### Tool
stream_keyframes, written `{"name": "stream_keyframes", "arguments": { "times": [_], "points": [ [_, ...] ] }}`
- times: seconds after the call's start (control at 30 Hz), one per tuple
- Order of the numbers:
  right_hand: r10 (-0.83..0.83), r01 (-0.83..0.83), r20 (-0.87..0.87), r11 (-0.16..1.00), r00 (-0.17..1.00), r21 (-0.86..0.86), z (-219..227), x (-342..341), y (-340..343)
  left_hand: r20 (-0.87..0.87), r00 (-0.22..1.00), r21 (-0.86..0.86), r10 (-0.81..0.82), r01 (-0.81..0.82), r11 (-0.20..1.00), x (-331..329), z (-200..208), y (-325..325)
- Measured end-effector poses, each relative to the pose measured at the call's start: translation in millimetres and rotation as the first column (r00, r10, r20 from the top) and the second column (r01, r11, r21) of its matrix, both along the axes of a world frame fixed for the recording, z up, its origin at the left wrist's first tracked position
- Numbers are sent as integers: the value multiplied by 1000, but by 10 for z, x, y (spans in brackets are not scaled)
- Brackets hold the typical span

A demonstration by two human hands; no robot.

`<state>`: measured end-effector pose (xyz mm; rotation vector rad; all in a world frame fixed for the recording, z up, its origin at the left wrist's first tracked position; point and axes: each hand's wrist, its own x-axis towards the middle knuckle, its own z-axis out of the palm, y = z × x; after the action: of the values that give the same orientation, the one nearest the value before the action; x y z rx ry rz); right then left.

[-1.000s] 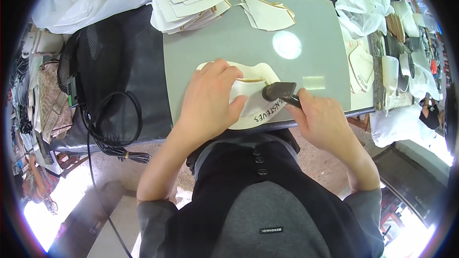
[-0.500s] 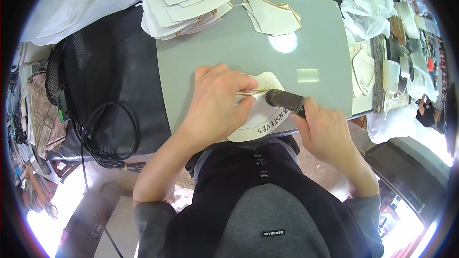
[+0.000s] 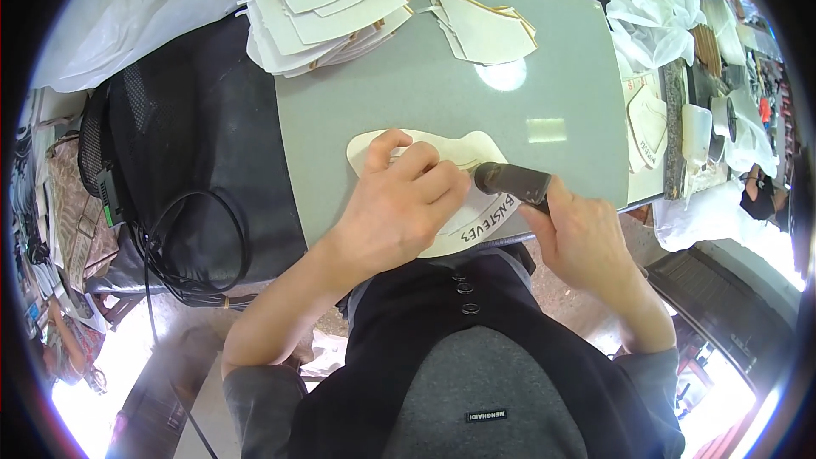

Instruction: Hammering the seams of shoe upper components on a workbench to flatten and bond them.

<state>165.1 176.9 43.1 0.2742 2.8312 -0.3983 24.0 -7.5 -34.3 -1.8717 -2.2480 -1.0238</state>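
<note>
A cream, curved pattern board (image 3: pixel 466 243) with black handwriting along one edge lies on the grey work surface, close to my body. A white cut piece (image 3: pixel 461 216) rests on it, partly covered by my hand. My left hand (image 3: pixel 398 208) lies over the board with its fingers curled; the fingertips are at the white piece, and the thumb is hidden. In my right hand (image 3: pixel 586 234) is a hammer (image 3: pixel 512 184), gripped with its dark head low over the piece, right beside my left fingertips. Whether the head touches the piece I cannot tell.
A tall stack of white cut pieces (image 3: pixel 327 13) with brown edges stands at the far left of the grey board (image 3: pixel 578 51). A smaller stack (image 3: pixel 483 30) lies right of it. Black cables (image 3: pixel 195 238) coil at left. Plastic bags (image 3: pixel 637 25) and another pattern (image 3: pixel 648 126) sit at right.
My left hand has shifted slightly toward the hammer and curled its fingers, uncovering the board's far left end. The hammer stays almost in place.
</note>
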Motion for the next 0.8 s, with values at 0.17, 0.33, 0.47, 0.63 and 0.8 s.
{"name": "stream_keyframes", "arguments": {
  "times": [0.17, 0.33, 0.47, 0.63, 0.8],
  "points": [
    [-83, 74, -108, 994, 991, -82, 106, -24, 35, -33, 999, -11, -12, 12, 1000, 19, 19, -13],
    [33, -33, 34, 999, 999, 7, 31, -91, 21, -4, 1000, -17, -15, 15, 1000, 14, 37, -20],
    [22, -21, -71, 1000, 997, 15, 10, -74, 14, -24, 1000, 3, 6, -6, 1000, 14, 23, -8],
    [62, -62, -9, 997, 998, 56, -12, -66, 8, 42, 999, 50, -22, 20, 999, -112, -21, -67],
    [51, -50, -8, 996, 999, 77, -22, -39, -16, -6, 997, 58, -74, 74, 996, -169, 21, -84]
  ]
}}
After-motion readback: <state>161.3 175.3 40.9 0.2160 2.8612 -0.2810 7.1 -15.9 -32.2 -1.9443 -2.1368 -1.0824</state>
